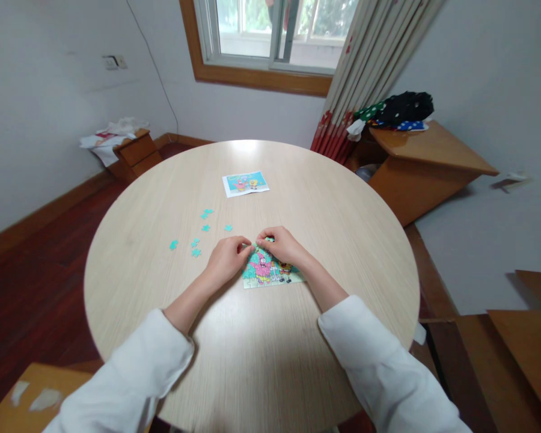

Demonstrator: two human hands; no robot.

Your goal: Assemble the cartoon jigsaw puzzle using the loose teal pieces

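A partly assembled jigsaw puzzle (262, 269) with a pink starfish figure and a yellow figure lies on the table before me. At its upper left edge, my left hand (229, 257) has thumb and forefinger pinched together; whatever is between them is too small to make out. My right hand (282, 245) is pinched at the puzzle's top edge, its fingertips close to the left ones, and covers part of the upper right. Loose teal puzzle pieces (196, 252) are scattered to the left, with one piece (228, 228) nearer the puzzle.
A printed reference picture (246, 183) lies farther back on the round wooden table (324, 198). Beyond the table stand a wooden cabinet (433, 150) with cloths on top at right and a small wooden stand (137, 153) at left. A curtain (365, 66) hangs beside the window.
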